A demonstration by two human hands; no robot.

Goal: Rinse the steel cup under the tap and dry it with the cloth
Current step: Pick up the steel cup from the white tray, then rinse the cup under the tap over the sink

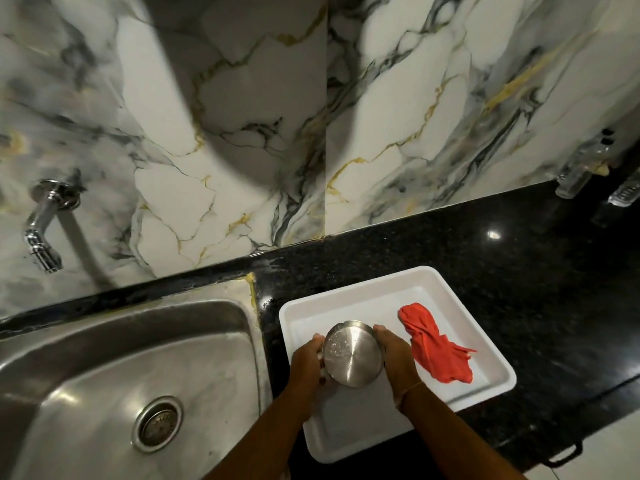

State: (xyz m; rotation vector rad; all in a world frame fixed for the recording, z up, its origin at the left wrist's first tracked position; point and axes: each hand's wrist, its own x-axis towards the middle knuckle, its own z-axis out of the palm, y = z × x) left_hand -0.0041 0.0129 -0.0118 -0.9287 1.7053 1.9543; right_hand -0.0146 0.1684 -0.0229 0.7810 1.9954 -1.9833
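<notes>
A round steel cup [352,353] is held over the white tray [360,284], its shiny flat face turned up towards me. My left hand [306,365] grips its left side and my right hand [396,355] grips its right side. A crumpled red cloth [434,344] lies in the tray just right of my right hand, not touched. The chrome tap [43,225] juts from the marble wall at the far left, above the steel sink [114,382]. No water is seen running from it.
The tray sits on a black granite counter [519,258], right of the sink. The sink's drain [157,424] is at its lower middle. Clear glass bottles [578,168] lean by the wall at the far right.
</notes>
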